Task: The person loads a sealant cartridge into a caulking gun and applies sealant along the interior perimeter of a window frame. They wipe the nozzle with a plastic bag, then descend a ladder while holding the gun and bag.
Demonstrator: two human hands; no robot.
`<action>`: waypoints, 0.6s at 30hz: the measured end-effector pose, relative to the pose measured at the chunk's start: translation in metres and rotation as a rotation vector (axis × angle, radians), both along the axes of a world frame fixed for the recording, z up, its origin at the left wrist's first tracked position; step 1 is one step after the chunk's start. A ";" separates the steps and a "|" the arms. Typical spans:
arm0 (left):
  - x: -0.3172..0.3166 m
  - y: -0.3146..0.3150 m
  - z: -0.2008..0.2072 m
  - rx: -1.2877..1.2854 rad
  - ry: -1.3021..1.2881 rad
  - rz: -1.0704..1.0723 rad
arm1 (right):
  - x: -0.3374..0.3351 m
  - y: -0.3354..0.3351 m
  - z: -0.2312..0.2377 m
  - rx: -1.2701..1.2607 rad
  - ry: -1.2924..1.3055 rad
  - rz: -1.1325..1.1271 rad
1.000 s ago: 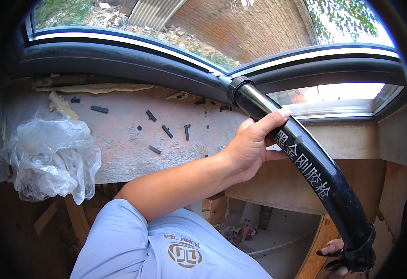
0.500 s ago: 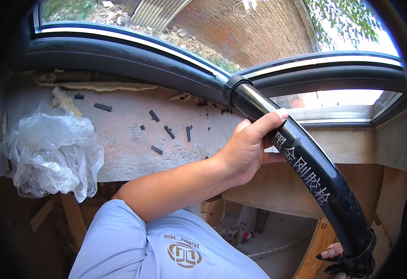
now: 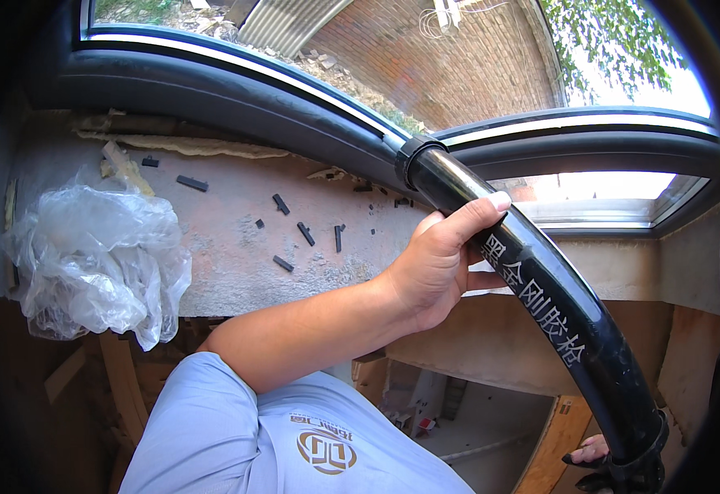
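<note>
A long black caulking gun [image 3: 541,272] slants from the lower right up to the window. My left hand [image 3: 450,255] is wrapped round the middle of its barrel, thumb on top. The gun's pale nozzle [image 3: 391,142] meets the inner edge of the dark window frame [image 3: 236,95], left of the corner where two frame sections join. At the lower right, my right hand [image 3: 597,451] shows only in part, its fingers closed at the gun's handle end. The rest of that hand is hidden behind the gun and the view's dark rim.
A crumpled clear plastic bag [image 3: 101,255] lies on the rough sill [image 3: 220,272] at left. Several small black strips [image 3: 192,183] are scattered beside it. Wooden boards [image 3: 553,445] stand below the sill. Outside the glass is a brick wall [image 3: 426,66].
The nozzle has shifted a little left along the frame, farther from the corner. The sill and its strips sit slightly higher and mostly farther right in the picture. Both hands keep their hold.
</note>
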State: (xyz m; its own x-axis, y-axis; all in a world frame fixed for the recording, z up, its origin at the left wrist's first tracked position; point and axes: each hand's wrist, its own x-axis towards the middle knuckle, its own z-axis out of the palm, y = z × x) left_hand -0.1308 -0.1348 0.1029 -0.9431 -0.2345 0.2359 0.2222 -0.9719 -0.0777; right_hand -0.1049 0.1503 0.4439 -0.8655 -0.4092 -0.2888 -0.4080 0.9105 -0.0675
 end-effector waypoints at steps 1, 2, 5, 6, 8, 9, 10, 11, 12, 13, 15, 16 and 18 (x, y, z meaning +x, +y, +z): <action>0.001 0.000 0.000 -0.002 -0.002 0.000 | 0.001 -0.001 0.001 0.004 0.000 0.005; 0.001 0.000 0.000 0.000 0.000 0.002 | 0.000 -0.001 0.001 0.001 0.000 0.002; 0.002 -0.001 -0.001 0.000 0.006 0.006 | 0.001 -0.003 0.003 0.010 0.005 0.010; 0.003 -0.001 -0.002 -0.001 0.007 0.007 | 0.001 -0.004 0.003 0.008 0.004 0.013; 0.004 -0.002 -0.002 -0.002 0.015 0.014 | 0.001 -0.005 0.003 0.006 0.004 0.017; 0.005 -0.003 -0.002 -0.001 0.021 0.018 | 0.001 -0.006 0.003 0.006 0.008 0.020; 0.006 -0.003 -0.002 -0.001 0.017 0.021 | 0.001 -0.007 0.003 0.003 0.008 0.025; 0.007 -0.004 -0.001 0.002 0.013 0.023 | 0.001 -0.007 0.004 0.004 0.007 0.030; 0.008 -0.005 -0.001 0.004 0.010 0.024 | 0.000 -0.008 0.004 0.002 0.008 0.036; 0.010 -0.006 0.000 0.010 0.000 0.029 | -0.001 -0.008 0.005 -0.003 0.007 0.038; 0.014 -0.009 0.002 0.018 -0.020 0.038 | -0.005 -0.007 0.006 -0.019 0.007 0.046; 0.017 -0.011 0.003 0.015 -0.035 0.072 | -0.008 -0.005 0.005 -0.037 0.006 0.050; 0.027 -0.017 0.003 -0.001 -0.076 0.131 | -0.015 0.003 -0.001 -0.082 0.002 0.070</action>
State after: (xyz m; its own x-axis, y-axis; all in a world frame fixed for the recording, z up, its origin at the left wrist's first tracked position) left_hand -0.1034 -0.1515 0.1057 -0.9197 -0.3563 0.1649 0.3521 -0.9344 -0.0551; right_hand -0.1198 0.1535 0.4433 -0.8346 -0.4906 -0.2505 -0.4703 0.8714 -0.1397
